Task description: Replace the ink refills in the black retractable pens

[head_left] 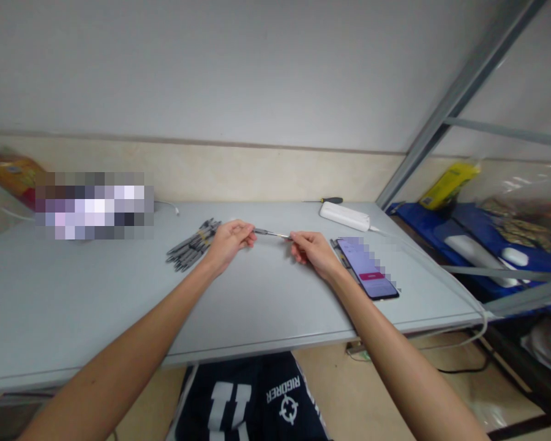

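Slim grey pen is pinched by left grip and right grip above the bench.
Grey pens are piled beside left grip; smartphone, power strip and screwdriver are laid at right.

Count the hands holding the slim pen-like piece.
2. The left hand pinches the pen-like piece at its grey end, beside the grey pile; the right hand pinches the opposite end, nearer the phone.

The bare left forearm and bare right forearm are reaching forward and slanting inward. The bare left hand and bare right hand are facing each other, near but not touching, each pinching between thumb and curling fingers.
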`<state>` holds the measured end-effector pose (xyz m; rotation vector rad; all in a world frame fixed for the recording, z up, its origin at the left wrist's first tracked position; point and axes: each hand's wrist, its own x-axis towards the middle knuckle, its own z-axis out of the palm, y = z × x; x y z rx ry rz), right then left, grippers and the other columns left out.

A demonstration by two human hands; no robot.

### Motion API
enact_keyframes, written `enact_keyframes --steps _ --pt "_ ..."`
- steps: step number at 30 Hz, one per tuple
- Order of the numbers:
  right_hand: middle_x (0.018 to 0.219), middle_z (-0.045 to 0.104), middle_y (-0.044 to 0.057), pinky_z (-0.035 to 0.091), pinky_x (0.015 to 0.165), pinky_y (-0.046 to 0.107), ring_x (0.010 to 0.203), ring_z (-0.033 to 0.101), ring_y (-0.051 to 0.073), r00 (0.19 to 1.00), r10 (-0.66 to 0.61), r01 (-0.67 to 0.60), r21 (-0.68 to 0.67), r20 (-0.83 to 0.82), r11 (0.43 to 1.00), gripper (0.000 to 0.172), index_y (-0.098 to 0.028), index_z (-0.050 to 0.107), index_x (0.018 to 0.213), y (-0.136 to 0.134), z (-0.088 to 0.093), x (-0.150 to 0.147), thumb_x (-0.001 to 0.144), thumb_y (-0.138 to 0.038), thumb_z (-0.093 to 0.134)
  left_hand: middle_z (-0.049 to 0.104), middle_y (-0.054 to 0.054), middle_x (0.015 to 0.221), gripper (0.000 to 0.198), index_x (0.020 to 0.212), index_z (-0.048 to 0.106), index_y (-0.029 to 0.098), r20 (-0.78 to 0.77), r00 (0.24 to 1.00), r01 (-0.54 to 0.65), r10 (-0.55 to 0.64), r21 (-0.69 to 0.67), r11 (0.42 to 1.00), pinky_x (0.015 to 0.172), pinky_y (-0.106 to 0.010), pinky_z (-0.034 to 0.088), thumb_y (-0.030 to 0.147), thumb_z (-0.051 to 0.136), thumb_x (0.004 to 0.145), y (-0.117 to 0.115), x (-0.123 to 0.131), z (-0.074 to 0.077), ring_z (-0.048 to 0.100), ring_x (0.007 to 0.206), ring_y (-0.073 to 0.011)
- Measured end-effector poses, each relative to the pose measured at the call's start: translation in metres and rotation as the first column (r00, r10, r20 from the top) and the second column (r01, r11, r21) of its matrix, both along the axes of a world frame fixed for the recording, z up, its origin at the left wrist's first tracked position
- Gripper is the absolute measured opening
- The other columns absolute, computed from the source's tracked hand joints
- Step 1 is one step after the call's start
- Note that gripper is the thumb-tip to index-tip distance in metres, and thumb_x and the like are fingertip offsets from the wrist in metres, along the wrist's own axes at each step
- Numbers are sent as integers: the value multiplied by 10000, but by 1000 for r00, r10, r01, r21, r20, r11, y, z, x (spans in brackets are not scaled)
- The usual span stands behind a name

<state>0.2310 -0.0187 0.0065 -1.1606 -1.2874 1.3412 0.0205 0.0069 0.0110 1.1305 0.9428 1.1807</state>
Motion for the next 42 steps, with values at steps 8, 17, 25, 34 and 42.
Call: enact_keyframes --steps 8,17,25,34,42 --pt "643 661 44 349 338 177 385 513 70 999 3 -3 -3 -47 1000 431 -127 632 772 -2 2 -1 741 -553 572 624 -23 593 318 730 593 114 6 1000 -10 10 30 999 548 -244 439 373 736 614 2 -2 -4 551 501 -96" --pt "764 661 -14 386 367 176 500 584 101 996 -79 83 100 -48 991 596 -228 530 1135 -3 4 2 600 -370 752 629 -27 586 336 725 603 108 4 1000 4 -4 23 1000 541 -244 436 378 752 591 2 -1 -4 555 499 -101" --pt "565 594 -1 309 344 184 392 439 60 991 -88 74 136 100 988 340 -142 636 710 -2 0 4 682 -480 663 628 -26 571 329 710 598 112 3 1000 0 0 15 1000 537 -245 430 373 755 589 1 -1 -3 548 484 -100" --pt "485 556 -1 259 328 184 342 396 50 990 -72 63 76 125 995 434 -134 612 630 -2 0 4 761 -543 547 626 -24 563 343 701 596 114 4 1000 -9 9 13 1000 534 -245 428 377 764 561 0 0 -2 545 481 -101" --pt "679 615 2 379 403 206 487 491 82 989 -146 146 169 -15 975 340 -159 655 829 0 0 6 572 -356 758 605 -17 552 337 638 560 124 -17 1000 -16 16 22 1000 516 -233 403 421 719 628 1 1 -3 526 472 -89"
